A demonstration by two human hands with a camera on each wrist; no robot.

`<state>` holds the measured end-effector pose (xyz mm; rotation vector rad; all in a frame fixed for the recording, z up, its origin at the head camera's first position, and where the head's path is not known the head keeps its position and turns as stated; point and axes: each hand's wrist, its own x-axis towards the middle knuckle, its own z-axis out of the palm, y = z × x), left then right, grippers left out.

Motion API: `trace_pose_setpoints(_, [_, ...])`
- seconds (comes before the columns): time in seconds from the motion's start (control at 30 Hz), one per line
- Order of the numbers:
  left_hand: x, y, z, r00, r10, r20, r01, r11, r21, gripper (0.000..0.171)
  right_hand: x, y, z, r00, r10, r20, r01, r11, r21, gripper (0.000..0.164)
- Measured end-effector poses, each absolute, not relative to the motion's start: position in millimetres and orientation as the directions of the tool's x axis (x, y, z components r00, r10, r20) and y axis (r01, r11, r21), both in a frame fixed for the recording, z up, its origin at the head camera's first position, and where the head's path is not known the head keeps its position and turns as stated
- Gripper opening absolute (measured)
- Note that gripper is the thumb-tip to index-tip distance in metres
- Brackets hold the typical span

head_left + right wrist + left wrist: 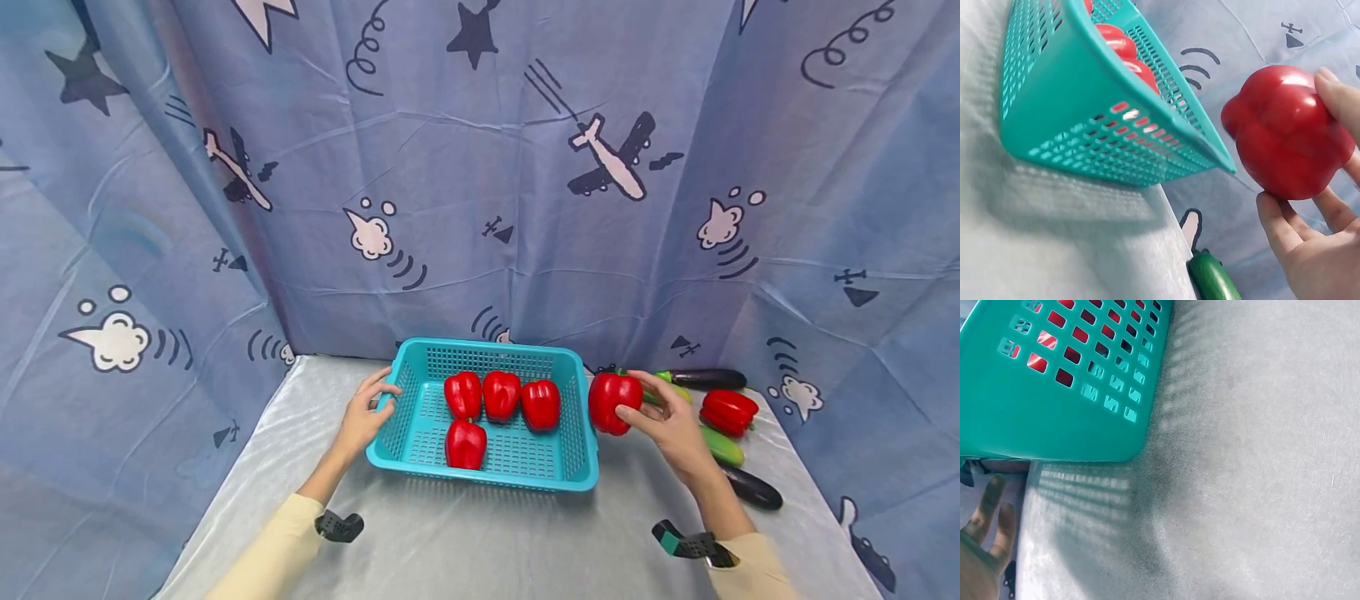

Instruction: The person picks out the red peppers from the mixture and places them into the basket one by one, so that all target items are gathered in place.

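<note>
In the head view a turquoise plastic basket (480, 481) holds several red bell peppers (501, 397). Another red bell pepper (615, 403) is held up at the basket's right rim. My right hand (672, 429) grips it between thumb and fingers, and the right wrist view shows this pepper (1291, 131) just outside the basket wall (1104, 125). At the basket's left side is my left hand (363, 421), its fingers spread loosely by the rim. Only part of the left hand (985, 550) shows in the left wrist view, so I cannot tell whether it touches the rim.
To the right lie another red bell pepper (727, 413), a dark eggplant (705, 380) at the back, a green cucumber (722, 447) and a second eggplant (753, 487). A pale cloth (480, 542) covers the table. A patterned blue curtain (450, 167) hangs behind it.
</note>
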<state>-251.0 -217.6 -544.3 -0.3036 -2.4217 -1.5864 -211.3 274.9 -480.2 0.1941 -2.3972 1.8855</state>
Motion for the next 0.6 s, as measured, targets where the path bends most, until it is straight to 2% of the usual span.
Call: trace_pose_setpoints(0.6, [-249.5,-216.9,-541.9,-0.951,0.042,0.305,0.296,0.402,0.867,0.018,-219.8,234.1,-476.5,-0.987,-0.1,0.125,-0.136,0.111,-0.984,0.065])
